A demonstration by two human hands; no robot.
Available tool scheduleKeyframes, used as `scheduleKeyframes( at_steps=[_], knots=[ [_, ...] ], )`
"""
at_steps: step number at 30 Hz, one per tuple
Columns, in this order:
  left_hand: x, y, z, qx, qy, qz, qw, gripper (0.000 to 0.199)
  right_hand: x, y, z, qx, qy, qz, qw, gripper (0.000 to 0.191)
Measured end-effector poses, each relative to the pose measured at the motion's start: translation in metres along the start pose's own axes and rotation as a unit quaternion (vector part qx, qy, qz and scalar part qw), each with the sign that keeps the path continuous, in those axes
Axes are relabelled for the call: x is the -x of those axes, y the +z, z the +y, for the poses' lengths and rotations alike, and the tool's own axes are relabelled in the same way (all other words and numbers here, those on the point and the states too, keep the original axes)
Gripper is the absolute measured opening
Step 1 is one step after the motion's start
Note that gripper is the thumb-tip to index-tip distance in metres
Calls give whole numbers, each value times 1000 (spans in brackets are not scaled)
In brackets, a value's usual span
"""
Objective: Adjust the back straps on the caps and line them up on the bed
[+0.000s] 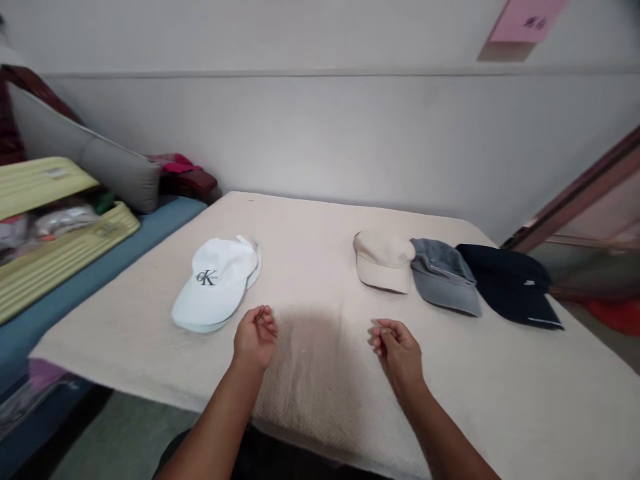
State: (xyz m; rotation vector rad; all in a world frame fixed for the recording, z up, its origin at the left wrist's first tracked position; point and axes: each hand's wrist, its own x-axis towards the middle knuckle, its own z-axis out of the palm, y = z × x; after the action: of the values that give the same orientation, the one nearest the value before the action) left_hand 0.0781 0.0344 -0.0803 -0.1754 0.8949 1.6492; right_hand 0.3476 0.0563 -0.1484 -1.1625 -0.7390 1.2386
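Resting above the near part of the cloth-covered bench (310, 240), both hands are bare. Clock face laid over the bench, 12 at the wall (320, 133).

Left hand (256, 339): at 8 o'clock, palm turned up, fingers loosely curled. Grip about half open, with hold of nothing visible. Nearest item: white cap (220, 273), at 9 o'clock, just beyond the fingers; dark letters on its front, brim pointing to about 8, strap end toward 2.

Right hand (403, 352): at 4 o'clock, fingers curled in, thumb close to them. Grip partly open, nothing visible in it; cannot tell whether thumb and fingers touch. Nearest item: beige cap (384, 260), at 2 o'clock, brim toward 6.

Row continues toward 3 o'clock: grey cap (444, 275) beside the beige one, then navy cap (513, 283), largest in outline, with a small light mark. Neighbouring caps in this row meet at their edges; brims face the near side. White cap lies well apart from the row.

Surroundings: grey cushion (95, 150) at 10, yellow-green plastic piece (65, 263) at 9, pink note (525, 20) on the wall at 1.
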Motion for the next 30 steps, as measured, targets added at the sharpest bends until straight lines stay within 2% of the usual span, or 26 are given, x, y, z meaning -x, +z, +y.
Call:
scheduleKeyframes(
  at_steps=[5,13,16,22,25,28,30],
  knots=[
    [-7,-19,32,42,86,43,994,16,13,12,9,22,-21,13,999,16],
    [-5,-58,80,54,194,112,973,17,10,14,15,78,-35,19,996,21],
    [-2,-66,81,36,206,134,969,15,10,14,17,104,-54,17,993,26],
    [1,-72,62,-28,243,157,957,10,9,15,18,141,-75,27,987,26],
    [-1,-73,65,-78,273,162,945,6,9,15,19,141,-70,25,987,26],
    [-6,-75,81,-150,330,179,915,12,9,15,19,137,-60,21,989,25],
    [-11,-78,95,-214,374,198,880,25,10,15,19,136,-54,19,989,25]
  ],
)
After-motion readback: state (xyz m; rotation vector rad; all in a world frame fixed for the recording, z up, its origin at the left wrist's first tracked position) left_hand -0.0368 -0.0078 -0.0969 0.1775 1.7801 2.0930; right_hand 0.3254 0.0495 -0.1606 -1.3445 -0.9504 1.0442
